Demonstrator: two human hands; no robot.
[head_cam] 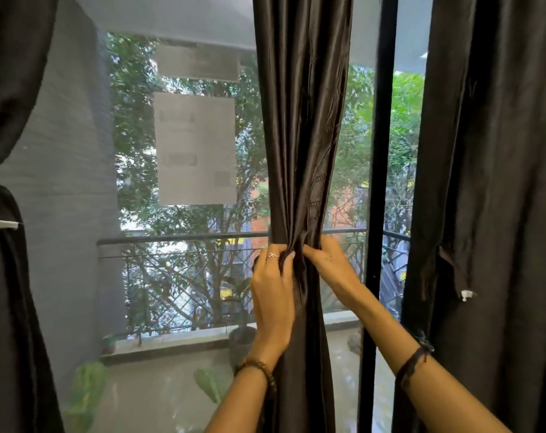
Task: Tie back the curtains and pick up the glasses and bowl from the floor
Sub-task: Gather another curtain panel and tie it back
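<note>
Middle dark curtain (303, 135) hanging before the window, gathered at railing height — left hand (273, 285) and right hand (328, 264) both gripping its bunched folds, left curtain (3, 276) already tied back

We have both arms raised forward, forearms angling up and inward. Our left hand (273, 287) shows its back, fingers curled at the top and gripping, a ring on one finger and a bead bracelet at the wrist. Our right hand (329, 265) pinches just beside it, fingertips almost meeting, a dark cord around the wrist
</note>
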